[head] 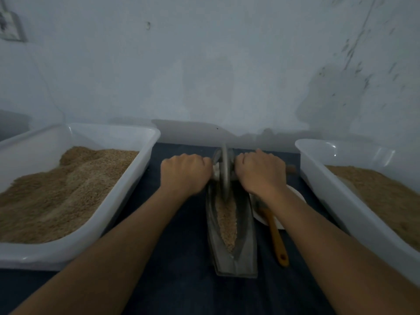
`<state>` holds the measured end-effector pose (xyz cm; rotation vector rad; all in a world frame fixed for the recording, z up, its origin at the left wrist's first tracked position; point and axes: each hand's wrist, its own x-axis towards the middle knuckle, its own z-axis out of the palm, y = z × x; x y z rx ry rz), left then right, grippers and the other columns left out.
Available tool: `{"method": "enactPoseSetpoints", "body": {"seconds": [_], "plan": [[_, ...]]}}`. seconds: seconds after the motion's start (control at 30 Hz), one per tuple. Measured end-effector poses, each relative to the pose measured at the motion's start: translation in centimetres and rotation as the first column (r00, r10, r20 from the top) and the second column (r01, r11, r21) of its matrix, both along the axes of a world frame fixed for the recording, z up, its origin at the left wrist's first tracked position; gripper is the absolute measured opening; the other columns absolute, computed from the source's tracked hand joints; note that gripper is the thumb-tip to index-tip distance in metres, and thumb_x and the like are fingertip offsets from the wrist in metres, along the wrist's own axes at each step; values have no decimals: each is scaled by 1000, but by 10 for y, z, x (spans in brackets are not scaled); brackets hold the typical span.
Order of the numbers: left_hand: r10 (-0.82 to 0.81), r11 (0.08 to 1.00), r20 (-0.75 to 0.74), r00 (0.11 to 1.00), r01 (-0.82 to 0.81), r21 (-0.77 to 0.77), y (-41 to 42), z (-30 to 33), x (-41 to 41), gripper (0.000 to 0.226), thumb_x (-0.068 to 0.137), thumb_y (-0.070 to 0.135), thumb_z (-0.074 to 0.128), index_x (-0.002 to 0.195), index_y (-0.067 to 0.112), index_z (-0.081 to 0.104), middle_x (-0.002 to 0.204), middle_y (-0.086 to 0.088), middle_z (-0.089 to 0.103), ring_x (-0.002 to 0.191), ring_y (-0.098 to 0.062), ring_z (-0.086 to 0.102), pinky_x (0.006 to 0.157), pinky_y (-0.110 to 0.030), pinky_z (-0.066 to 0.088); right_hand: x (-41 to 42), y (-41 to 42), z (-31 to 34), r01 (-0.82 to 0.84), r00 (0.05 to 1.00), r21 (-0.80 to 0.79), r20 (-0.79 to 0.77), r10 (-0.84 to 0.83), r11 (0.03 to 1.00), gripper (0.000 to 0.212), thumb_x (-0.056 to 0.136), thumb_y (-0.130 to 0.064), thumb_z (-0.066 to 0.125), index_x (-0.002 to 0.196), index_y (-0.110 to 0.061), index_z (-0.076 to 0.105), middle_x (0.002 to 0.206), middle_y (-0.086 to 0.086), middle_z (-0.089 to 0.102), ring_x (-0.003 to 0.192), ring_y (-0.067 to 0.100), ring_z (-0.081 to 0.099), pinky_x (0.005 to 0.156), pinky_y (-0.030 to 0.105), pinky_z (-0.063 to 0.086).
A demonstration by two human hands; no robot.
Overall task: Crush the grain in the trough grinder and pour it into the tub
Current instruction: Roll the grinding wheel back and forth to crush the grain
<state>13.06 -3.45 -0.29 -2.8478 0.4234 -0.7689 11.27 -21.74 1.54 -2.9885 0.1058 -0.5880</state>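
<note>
I see two tubs, the left tub (75, 142) and the right tub (345, 160), both holding meal. The trough (229, 258) between them holds grain (227, 221), so pouring is not yet done. My left hand (184, 173) and right hand (261, 171) have fingers curled round the wheel (223, 171) axle.

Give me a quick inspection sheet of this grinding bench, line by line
Surface: dark tabletop.
Job's things: trough grinder holds grain; wheel stands at its far end; left tub and right tub both hold grain.
Clutter: white plate, yellow-handled tool beside the trough.
Grippers: left hand and right hand grip the wheel's axle.
Cables: nothing seen.
Surroundings: pale stained wall.
</note>
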Motion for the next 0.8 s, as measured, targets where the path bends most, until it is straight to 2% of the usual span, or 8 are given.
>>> {"method": "enactPoseSetpoints", "body": {"seconds": [0.1,0.17,0.4,0.53,0.6,0.67,0.73,0.8], "plan": [[-69,994,34,997,72,-85,10,-9,-36,30,107,33,29,106,24,58,87,5,66,65,-20,55,54,-31,33,-36,-4,-11,-113,994,10,-4,113,994,58,108,-38,16,143,-17,57,151,-1,54,147,23,40,117,43,34],[-108,965,59,992,119,-233,17,-12,-66,52,107,42,21,134,25,62,95,6,74,69,-18,64,59,-31,40,-72,-7,-18,-164,986,9,44,163,986,64,106,-42,9,156,-20,43,159,-5,44,153,17,31,125,39,25],[-129,945,77,989,146,-294,12,-12,-85,60,108,43,18,147,18,57,129,4,71,109,-17,69,82,-39,52,-93,-8,-24,-154,982,37,118,149,987,65,104,-44,11,153,-22,47,155,-6,50,149,16,37,120,32,25],[-37,975,-60,998,23,-220,0,-4,-25,51,106,39,24,137,27,63,137,5,67,86,-26,69,66,-33,40,-26,-6,-10,-81,995,60,-55,84,995,64,106,-41,9,149,-21,52,156,-1,49,150,25,34,120,44,27],[21,964,-126,992,-53,-260,-7,4,5,52,105,39,27,151,32,49,130,-1,70,86,-30,67,66,-36,35,4,-7,1,9,991,102,-136,4,995,55,107,-40,17,109,-19,69,127,4,65,129,34,52,102,48,40],[61,951,-175,983,-110,-288,-12,9,24,59,103,41,26,162,38,28,111,-7,72,83,-30,62,63,-37,28,18,-6,6,48,989,105,-146,-33,993,47,106,-40,21,75,-23,52,100,5,63,98,32,55,80,43,39],[64,950,-157,986,-109,-293,-13,8,25,60,104,42,26,163,37,23,101,-5,71,68,-25,50,58,-35,24,17,-6,3,54,990,75,-133,-43,996,46,105,-40,21,79,-23,55,103,4,63,103,34,56,80,43,37],[36,947,-103,994,-67,-314,-6,0,8,57,106,41,26,163,34,28,102,-1,72,67,-23,52,62,-33,30,0,-4,-5,-4,996,39,-87,7,999,54,106,-40,19,118,-19,67,131,3,64,137,33,47,102,46,38]]}}
